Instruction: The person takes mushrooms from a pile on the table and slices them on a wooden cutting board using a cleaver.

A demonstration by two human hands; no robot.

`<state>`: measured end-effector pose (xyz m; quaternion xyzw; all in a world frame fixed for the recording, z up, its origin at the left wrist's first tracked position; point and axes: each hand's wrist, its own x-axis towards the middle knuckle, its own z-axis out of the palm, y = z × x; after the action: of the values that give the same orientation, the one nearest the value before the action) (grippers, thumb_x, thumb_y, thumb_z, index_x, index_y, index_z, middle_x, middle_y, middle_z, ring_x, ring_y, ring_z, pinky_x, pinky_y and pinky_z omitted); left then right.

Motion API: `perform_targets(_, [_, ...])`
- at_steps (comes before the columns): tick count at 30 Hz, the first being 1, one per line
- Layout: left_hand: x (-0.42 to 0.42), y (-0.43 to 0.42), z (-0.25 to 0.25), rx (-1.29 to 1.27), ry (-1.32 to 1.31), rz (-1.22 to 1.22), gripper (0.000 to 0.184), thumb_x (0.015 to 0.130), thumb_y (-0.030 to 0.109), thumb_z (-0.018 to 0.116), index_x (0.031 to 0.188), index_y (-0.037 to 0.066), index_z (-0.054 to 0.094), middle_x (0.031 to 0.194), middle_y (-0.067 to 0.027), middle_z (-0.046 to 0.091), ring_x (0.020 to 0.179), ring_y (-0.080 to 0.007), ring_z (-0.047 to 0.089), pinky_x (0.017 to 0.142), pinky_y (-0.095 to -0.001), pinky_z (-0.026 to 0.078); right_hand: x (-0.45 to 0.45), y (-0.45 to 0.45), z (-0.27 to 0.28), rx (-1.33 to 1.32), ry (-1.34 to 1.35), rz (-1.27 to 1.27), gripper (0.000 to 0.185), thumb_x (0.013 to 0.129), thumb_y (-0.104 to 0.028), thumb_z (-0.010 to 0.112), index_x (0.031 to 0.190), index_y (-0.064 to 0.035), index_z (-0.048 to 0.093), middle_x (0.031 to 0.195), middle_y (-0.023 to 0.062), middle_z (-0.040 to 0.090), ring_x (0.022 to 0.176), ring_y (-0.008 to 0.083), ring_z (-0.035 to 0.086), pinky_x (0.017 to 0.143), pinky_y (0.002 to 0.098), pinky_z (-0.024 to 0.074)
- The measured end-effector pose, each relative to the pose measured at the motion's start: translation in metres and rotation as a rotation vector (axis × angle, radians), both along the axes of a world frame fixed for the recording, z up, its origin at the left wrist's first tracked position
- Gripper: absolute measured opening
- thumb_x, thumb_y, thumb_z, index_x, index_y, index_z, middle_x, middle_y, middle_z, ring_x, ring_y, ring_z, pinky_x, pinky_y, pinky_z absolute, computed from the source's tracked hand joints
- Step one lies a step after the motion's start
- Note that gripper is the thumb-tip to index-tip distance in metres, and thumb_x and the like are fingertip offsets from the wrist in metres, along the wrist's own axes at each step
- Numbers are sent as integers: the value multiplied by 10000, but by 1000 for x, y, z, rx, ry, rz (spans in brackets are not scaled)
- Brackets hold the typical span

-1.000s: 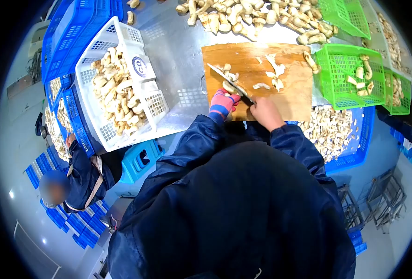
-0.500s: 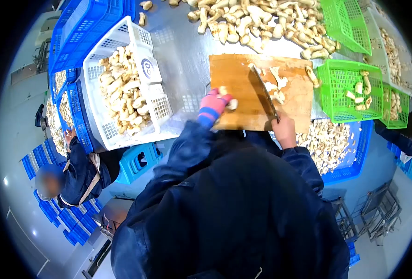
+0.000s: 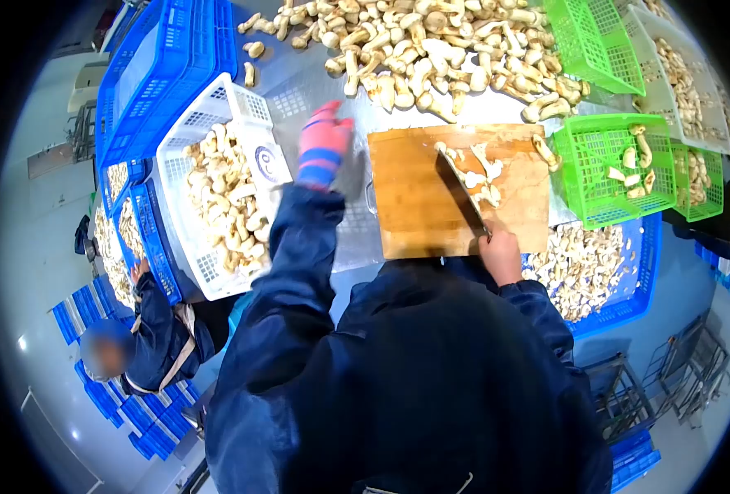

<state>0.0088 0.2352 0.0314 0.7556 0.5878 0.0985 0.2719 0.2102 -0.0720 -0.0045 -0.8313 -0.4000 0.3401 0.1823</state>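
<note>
Two hands stand well apart at a metal table (image 3: 355, 230), where we see a knife (image 3: 462, 188) held in the bare right hand (image 3: 502, 253), its fingers wrapped around the handle at the near edge of a wooden cutting board (image 3: 414, 193). The blade reaches forward and to the left from that hand, its tip beside the pale mushroom pieces (image 3: 487, 196) scattered over the board's right half. The left hand (image 3: 324, 136), in a pink glove with blue bands, is beyond the board's left side, between a white basket (image 3: 254, 111) of mushrooms and the large mushroom pile (image 3: 431, 62) at the far side — its fingers are blurred, and we cannot tell whether they are together or hold anything. One long mushroom (image 3: 546, 154) lies at the board's right edge, near a green basket (image 3: 599, 144) with a few pieces inside

Half a second ago, we saw the left hand at the board's left edge with a mushroom in its fingers; now it has swung forward and left, off the wood. A second ago, the knife slanted leftward beside that glove — now it points toward the pale pieces, much as it did half a second ago, the right hand clamped on it throughout
</note>
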Motion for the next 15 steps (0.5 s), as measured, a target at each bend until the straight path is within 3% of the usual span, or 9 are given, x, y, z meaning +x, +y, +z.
perform_targets(2, [46,28,-54,221,39,-107,458,764,307,591,1137,45,548,1079,-189,584,1012,-322,548,875,-388,429,-2,1,-1,13,-8,-28,284,740,-114,541,1008,-65,620,744,239,604,700,393,595,675,453,486])
perform_targets(3, [68,38,-57,115,114,-95,477,770,327,584,1138,28,542,1099,-192,577,1041,-323,534,890,-390,419,-4,1,-1,13,-18,-32,280,739,-112,542,1004,-66,620,736,239,603,697,393,594,674,454,486])
perform_targets(4, [80,53,-82,183,156,-140,484,760,337,594,1127,26,546,1092,-198,578,1039,-327,533,887,-389,422,-5,1,-1,12,-28,-33,275,738,-110,544,999,-67,620,728,239,601,694,394,594,672,454,486])
perform_targets(7, [100,67,-84,145,316,-281,533,712,353,637,1123,27,545,1084,-199,580,1020,-324,543,871,-374,436,-9,2,-1,7,-49,-25,263,737,-107,546,987,-66,618,715,236,599,686,396,592,668,457,486])
perform_targets(11, [81,45,-66,-121,378,-307,437,657,350,669,1021,114,615,1055,-188,587,1003,-313,549,861,-364,442,-11,4,5,0,-33,-34,261,737,-110,540,981,-55,615,714,236,598,678,399,589,663,458,484])
perform_targets(12, [63,42,-83,-67,224,-192,398,640,362,670,964,133,633,1038,-180,589,997,-312,547,859,-364,439,-11,4,5,6,-34,-26,262,737,-113,538,980,-52,614,717,237,598,681,400,588,666,458,482])
perform_targets(13, [50,30,-68,-79,126,-118,458,648,316,690,1047,105,609,1065,-156,584,980,-290,564,868,-340,439,-10,4,5,13,-37,-23,262,737,-116,537,979,-49,614,720,237,598,684,401,587,669,458,481])
perform_targets(14, [26,31,-95,-55,-46,-69,443,657,241,708,1039,65,570,979,-125,602,882,-240,596,761,-320,483,-9,3,4,19,-41,-21,263,737,-118,535,978,-46,614,723,238,598,687,402,587,672,458,480])
perform_targets(15, [16,11,-68,-423,-408,122,448,667,176,719,1037,41,507,886,-78,599,778,-179,599,628,-281,496,-8,2,2,35,-29,-28,261,736,-121,535,972,-43,615,724,239,598,693,401,587,674,457,479])
